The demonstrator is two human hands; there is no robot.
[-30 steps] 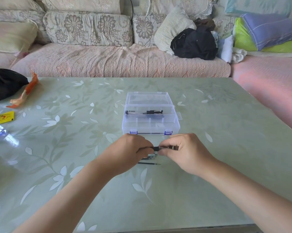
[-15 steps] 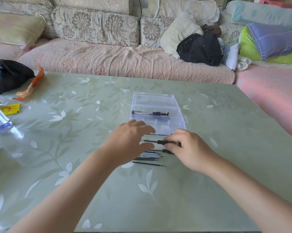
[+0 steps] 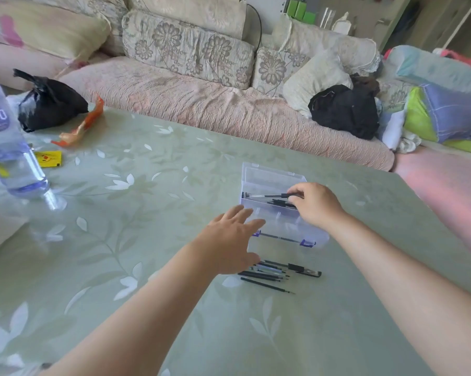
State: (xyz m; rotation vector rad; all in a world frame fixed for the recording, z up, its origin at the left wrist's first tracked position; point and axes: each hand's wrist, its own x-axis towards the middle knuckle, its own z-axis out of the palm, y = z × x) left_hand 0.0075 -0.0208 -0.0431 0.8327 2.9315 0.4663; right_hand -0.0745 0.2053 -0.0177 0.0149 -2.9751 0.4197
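Over open clear plastic box (image 3: 283,226): right hand (image 3: 317,206) pinches black pen (image 3: 272,196); left hand (image 3: 229,246) fingers spread, above loose pens (image 3: 276,272)

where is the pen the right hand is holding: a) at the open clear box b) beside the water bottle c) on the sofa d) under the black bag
a: the right hand pinches the pen at the far compartment of the clear box, beyond the loose pens lying on the table.
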